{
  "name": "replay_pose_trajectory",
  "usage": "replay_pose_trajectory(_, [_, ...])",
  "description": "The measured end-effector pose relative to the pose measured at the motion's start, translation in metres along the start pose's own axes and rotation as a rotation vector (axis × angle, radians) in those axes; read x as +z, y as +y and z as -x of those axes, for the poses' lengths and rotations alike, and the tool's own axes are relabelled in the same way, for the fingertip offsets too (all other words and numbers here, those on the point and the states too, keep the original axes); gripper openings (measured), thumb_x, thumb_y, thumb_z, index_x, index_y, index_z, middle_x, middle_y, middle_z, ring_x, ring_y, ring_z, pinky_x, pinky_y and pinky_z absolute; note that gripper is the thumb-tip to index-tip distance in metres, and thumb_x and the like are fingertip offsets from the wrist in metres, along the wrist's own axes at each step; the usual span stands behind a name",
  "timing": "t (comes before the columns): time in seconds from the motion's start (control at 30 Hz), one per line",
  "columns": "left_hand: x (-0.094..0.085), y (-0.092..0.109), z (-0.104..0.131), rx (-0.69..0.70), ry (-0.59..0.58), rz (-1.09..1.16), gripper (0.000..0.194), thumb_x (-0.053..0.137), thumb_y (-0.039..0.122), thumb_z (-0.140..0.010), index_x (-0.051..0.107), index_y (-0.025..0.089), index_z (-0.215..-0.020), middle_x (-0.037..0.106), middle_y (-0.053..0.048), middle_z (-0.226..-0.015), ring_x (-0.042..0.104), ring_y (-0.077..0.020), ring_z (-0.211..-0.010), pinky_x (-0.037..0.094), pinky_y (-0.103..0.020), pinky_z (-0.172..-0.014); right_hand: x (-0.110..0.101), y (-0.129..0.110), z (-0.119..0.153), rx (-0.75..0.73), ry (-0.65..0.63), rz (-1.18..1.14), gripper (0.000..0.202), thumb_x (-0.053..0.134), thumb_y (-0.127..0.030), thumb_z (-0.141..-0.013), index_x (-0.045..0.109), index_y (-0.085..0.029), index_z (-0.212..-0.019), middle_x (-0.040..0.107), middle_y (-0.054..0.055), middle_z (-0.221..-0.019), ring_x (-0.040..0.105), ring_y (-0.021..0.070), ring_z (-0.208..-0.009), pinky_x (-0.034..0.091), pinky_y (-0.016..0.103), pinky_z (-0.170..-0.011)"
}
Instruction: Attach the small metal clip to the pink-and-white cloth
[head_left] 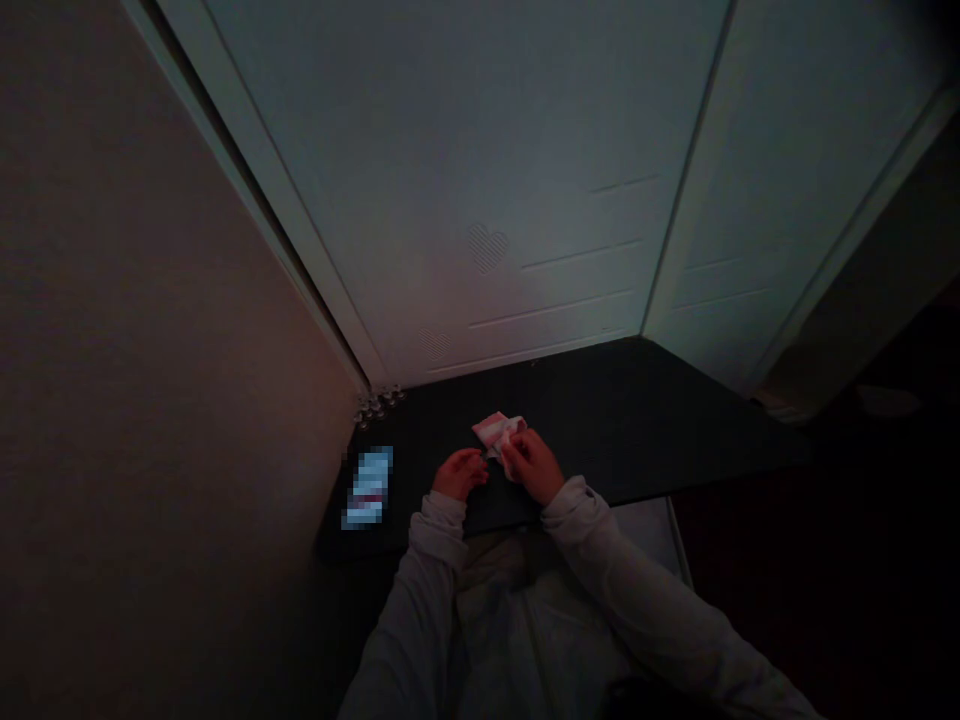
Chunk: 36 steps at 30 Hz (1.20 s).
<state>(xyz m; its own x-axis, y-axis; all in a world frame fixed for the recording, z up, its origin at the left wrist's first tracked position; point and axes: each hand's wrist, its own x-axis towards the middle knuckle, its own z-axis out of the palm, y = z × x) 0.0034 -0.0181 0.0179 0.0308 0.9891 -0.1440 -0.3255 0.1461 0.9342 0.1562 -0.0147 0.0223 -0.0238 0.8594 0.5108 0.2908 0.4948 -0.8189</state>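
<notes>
A crumpled pink and white cloth or tissue [495, 430] lies on the dark table [615, 420], just beyond my hands. My right hand [534, 465] pinches the near right part of it between thumb and fingers. To the left of it, my left hand [461, 474] rests low over the table with its fingers curled towards the cloth; the dim light hides whether anything is between those fingers.
A lit, blurred screen [368, 488] lies at the table's left end. Small shiny objects [377, 405] cluster at the back left corner. White panels with heart patterns [487, 248] rise behind the table, and a wall [187, 450] stands on the left.
</notes>
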Motion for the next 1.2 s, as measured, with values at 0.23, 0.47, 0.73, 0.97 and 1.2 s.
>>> replay_pose_trajectory(0.23, [0.002, -0.001, 0.0, 0.016, -0.031, -0.086, 0.04, 0.071, 0.032, -0.046, 0.056, 0.012, -0.077, 0.059, -0.002, -0.058, 0.053, -0.01, -0.046, 0.04, -0.023, -0.045, 0.002, 0.004, 0.0, 0.054, 0.051, -0.004, 0.023, 0.041, -0.036, -0.076, 0.05, -0.019, -0.064, 0.047, 0.002, -0.068, 0.046, 0.0149, -0.066, 0.038, 0.027, -0.06])
replay_pose_trajectory(0.47, [-0.004, -0.008, -0.006, 0.043, -0.047, -0.13, 0.038, 0.07, 0.032, -0.048, 0.057, 0.012, -0.077, 0.06, -0.002, -0.059, 0.053, -0.0099, -0.046, 0.041, -0.023, -0.046, 0.003, 0.008, -0.001, 0.066, 0.048, -0.007, 0.022, 0.042, -0.034, -0.076, 0.049, -0.019, -0.061, 0.047, 0.002, -0.066, 0.048, 0.0161, -0.069, 0.038, 0.028, -0.063])
replay_pose_trajectory(0.73, [-0.002, -0.006, -0.005, 0.018, -0.034, -0.118, 0.037, 0.07, 0.033, -0.047, 0.057, 0.011, -0.074, 0.059, -0.002, -0.058, 0.053, -0.0096, -0.047, 0.041, -0.023, -0.047, 0.002, 0.004, -0.001, 0.019, 0.077, -0.013, 0.021, 0.043, -0.031, -0.076, 0.048, -0.019, -0.06, 0.049, 0.005, -0.076, 0.045, 0.0186, -0.099, 0.035, 0.031, -0.081])
replay_pose_trajectory(0.97, [0.0, -0.005, -0.004, 0.03, -0.005, -0.08, 0.041, 0.071, 0.036, -0.044, 0.055, 0.012, -0.072, 0.059, -0.001, -0.056, 0.053, -0.0096, -0.045, 0.04, -0.022, -0.045, 0.001, 0.007, -0.002, -0.004, 0.058, -0.045, 0.017, 0.046, -0.033, -0.075, 0.056, -0.019, -0.071, 0.052, 0.006, -0.083, 0.045, 0.0178, -0.099, 0.036, 0.031, -0.083])
replay_pose_trajectory(1.2, [0.001, -0.001, 0.0, 0.011, -0.008, -0.031, 0.042, 0.071, 0.037, -0.045, 0.053, 0.012, -0.074, 0.058, -0.001, -0.055, 0.053, -0.0094, -0.045, 0.039, -0.023, -0.046, 0.001, 0.012, -0.003, -0.058, 0.004, -0.084, 0.016, 0.047, -0.03, -0.075, 0.057, -0.019, -0.078, 0.053, 0.007, -0.092, 0.044, 0.0175, -0.101, 0.035, 0.031, -0.084])
